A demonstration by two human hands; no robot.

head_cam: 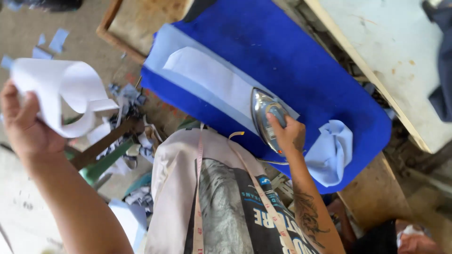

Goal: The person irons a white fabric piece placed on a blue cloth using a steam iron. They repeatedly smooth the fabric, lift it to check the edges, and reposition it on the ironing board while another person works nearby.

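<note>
Head view, looking down past the person's chest: the right hand has its grip clamped on the handle of a silver, pointed metal clothes iron, which sits flat on a long strip of pale blue cloth with a white rectangular lining piece laid along its middle. The strip lies on a bright blue padded ironing surface, and the iron rests at the near end of the white piece. Just beside the right hand, a crumpled piece of pale blue cloth lies on the same blue padding. The left hand is raised well apart to the side, its grip closed around a curled sheet of stiff white lining. A pink measuring tape hangs around the person's neck. Blue and white fabric scraps litter the floor below.
</note>
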